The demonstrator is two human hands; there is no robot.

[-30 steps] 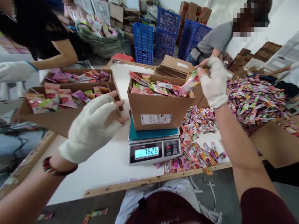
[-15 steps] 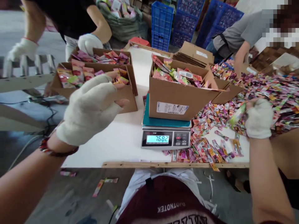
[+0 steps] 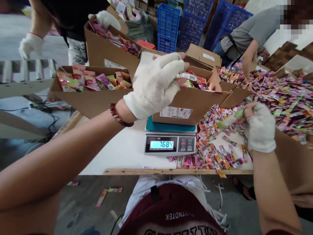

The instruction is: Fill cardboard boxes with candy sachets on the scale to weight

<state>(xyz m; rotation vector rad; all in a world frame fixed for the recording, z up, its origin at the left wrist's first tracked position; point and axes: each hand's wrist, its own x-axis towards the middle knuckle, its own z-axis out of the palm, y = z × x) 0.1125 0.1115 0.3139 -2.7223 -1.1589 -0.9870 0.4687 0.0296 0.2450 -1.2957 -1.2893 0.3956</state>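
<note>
A cardboard box (image 3: 195,101) full of colourful sachets stands on a digital scale (image 3: 170,143) that reads 7684. My left hand (image 3: 155,86), in a white fingerless glove, reaches over the near left corner of that box with fingers apart, holding nothing that I can see. My right hand (image 3: 259,125), also gloved, hovers over the loose sachets (image 3: 215,153) to the right of the scale and pinches a green sachet (image 3: 228,120) between its fingertips.
A second sachet-filled box (image 3: 90,98) sits left of the scale. A person in black lifts another tilted box (image 3: 102,49) behind it. A person in grey works at a large sachet pile (image 3: 281,98) on the right. Blue crates (image 3: 168,26) stand at the back.
My left hand has moved right and forward over the box on the scale. My right hand has risen slightly with a sachet. The person in black has lifted and tilted the far box. The reading rose.
</note>
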